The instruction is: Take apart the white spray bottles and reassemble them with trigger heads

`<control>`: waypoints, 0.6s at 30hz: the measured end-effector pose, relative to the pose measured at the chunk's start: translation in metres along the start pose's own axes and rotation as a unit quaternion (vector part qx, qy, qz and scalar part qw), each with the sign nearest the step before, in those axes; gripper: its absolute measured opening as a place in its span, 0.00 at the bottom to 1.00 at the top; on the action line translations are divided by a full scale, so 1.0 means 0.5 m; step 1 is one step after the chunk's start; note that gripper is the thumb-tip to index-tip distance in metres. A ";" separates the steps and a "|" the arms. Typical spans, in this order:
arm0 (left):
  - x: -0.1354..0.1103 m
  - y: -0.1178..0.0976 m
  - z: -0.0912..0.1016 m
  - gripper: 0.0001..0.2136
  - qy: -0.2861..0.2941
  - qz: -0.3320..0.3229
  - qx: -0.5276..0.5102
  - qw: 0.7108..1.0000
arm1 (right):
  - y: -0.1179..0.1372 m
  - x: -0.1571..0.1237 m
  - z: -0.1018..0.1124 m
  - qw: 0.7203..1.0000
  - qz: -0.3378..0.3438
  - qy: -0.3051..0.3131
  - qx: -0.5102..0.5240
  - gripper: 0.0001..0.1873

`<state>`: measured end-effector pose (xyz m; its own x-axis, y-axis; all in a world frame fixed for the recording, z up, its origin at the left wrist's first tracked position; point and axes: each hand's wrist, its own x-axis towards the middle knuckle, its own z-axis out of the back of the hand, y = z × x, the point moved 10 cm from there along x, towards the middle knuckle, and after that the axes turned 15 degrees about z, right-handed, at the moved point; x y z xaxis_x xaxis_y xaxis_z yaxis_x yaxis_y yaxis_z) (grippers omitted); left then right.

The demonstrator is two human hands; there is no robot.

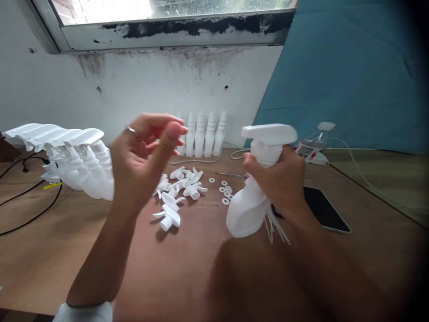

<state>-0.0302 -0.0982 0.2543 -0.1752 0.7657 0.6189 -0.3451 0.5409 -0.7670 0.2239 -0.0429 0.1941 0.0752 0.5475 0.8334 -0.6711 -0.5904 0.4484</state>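
My right hand [279, 179] is wrapped around the neck of a white spray bottle [246, 210], which is tilted and held above the table. A white trigger sprayer head [270, 134] sits on top of that bottle. My left hand [144, 156] is raised to the left of it, fingers loosely curled and thumb near the fingertips, with nothing visible between them. Loose white trigger heads [170, 217] lie in a pile beyond my left hand. Small white washers [225, 190] are scattered in the middle, and thin white tubes [276, 226] lie partly behind my right hand.
Spray bottles with heads [83, 165] stand in a row at left. Several headless white bottles [209, 136] line the wall. A phone [325, 210], a clear plastic bottle [315, 141] and tweezers-like metal tool [231, 175] are on the table [174, 273]. Black cables [30, 228] run at left.
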 end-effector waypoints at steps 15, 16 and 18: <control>-0.015 0.012 -0.057 0.13 0.143 0.036 -0.008 0.989 | 0.089 -0.030 -0.043 0.989 0.067 0.120 0.061 0.25; -0.027 0.010 -0.079 0.15 0.172 0.035 0.011 0.984 | 0.102 -0.037 -0.051 0.984 0.079 0.145 0.073 0.25; -0.042 0.005 -0.100 0.14 0.183 0.017 0.055 0.981 | 0.130 -0.052 -0.065 0.970 0.118 0.187 0.098 0.21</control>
<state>0.0189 -0.0955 0.2307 0.1481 0.8671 0.4755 -0.4451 0.4878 -0.7510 0.1546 -0.0761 0.1911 -0.3611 0.5385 0.7614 -0.4808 -0.8071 0.3428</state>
